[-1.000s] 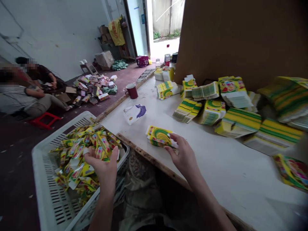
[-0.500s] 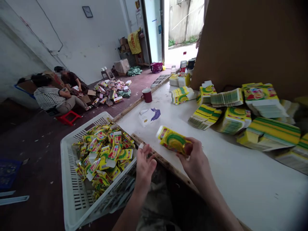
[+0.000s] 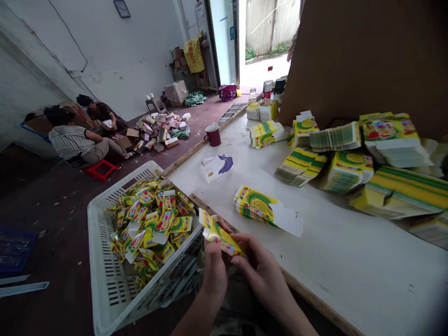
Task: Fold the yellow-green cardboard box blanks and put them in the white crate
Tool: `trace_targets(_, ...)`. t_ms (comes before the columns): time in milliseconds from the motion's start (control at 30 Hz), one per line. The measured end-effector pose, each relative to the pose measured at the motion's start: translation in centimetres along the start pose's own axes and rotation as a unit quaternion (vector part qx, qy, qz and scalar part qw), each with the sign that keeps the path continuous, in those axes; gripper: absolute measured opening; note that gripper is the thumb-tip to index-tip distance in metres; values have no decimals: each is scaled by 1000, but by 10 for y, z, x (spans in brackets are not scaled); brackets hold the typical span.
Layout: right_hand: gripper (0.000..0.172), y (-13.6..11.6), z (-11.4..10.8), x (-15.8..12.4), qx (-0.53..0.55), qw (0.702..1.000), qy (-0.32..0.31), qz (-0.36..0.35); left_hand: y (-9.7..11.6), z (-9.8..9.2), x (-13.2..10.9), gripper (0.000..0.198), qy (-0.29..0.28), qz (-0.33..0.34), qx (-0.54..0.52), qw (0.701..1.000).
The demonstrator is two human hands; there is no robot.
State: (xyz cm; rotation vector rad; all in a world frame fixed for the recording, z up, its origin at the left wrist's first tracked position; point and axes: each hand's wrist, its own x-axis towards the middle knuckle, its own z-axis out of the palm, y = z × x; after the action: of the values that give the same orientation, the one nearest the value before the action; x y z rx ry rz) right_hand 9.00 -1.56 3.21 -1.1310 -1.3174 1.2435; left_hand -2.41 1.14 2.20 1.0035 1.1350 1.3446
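Between my two hands, just off the table's near edge, is a small yellow and green carton (image 3: 221, 237). My left hand (image 3: 215, 266) grips its left end, thumb in front and fingers behind. At the carton's right end, my right hand (image 3: 257, 266) pinches it between thumb and fingers. On the white table beyond lies a fanned stack of flat cartons (image 3: 257, 205), its right end a white flap. Left of my hands stands a white plastic crate (image 3: 91, 242) holding many yellow cartons (image 3: 164, 224).
A white and purple box (image 3: 216, 168) and a maroon mug (image 3: 213, 135) stand on the table (image 3: 336, 261). More carton stacks (image 3: 345, 172) line its right side beside a large brown board (image 3: 364, 60). Two people (image 3: 75, 140) sit at the far left near a heap of boxes (image 3: 163, 130).
My right hand has moved left and down from the stack, bringing a carton off the table. My left hand, open before, has closed on it too. The stack lies on the table.
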Motion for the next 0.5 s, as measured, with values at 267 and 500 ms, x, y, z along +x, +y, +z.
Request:
trace_targets(267, 18, -12, -57, 1, -169, 970, 87, -151, 17, -17, 9, 46, -49, 3, 4, 999)
trace_targets(500, 36, -21, -59, -15, -383, 887, -40, -253, 59, -25, 11, 96, -302, 30, 306, 903)
